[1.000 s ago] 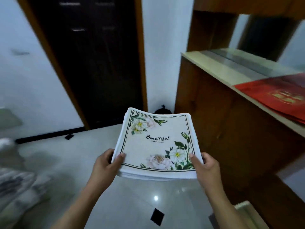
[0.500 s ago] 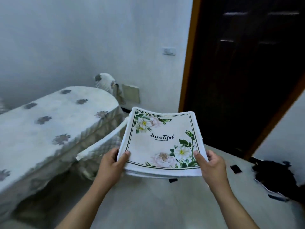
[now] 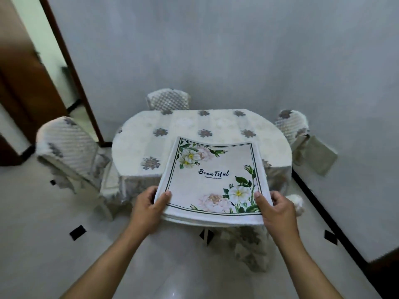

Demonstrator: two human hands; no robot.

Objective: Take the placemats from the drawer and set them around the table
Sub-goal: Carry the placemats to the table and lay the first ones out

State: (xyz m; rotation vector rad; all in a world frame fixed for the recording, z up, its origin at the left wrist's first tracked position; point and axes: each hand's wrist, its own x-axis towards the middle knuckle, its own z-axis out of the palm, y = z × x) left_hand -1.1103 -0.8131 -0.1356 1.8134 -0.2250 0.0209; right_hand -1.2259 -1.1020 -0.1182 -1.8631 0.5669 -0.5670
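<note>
I hold a stack of white placemats point(image 3: 212, 182) printed with flowers and the word "Beautiful", level in front of me. My left hand point(image 3: 149, 207) grips the stack's near left corner, thumb on top. My right hand point(image 3: 275, 209) grips the near right corner the same way. The stack hangs in the air over the near edge of an oval table point(image 3: 194, 130) covered with a cream cloth with grey flower motifs. The mats hide part of the table's near side.
Covered chairs stand around the table: one at the left point(image 3: 69, 152), one at the far side point(image 3: 168, 101), one at the right point(image 3: 291, 124), and one near me, partly hidden under the mats point(image 3: 248, 244). A wall runs along the right; a doorway point(image 3: 54, 61) opens at left.
My view has swung left, from the cabinet and dark door to the table, which now lies straight ahead. Both hands keep the same grip on the stack.
</note>
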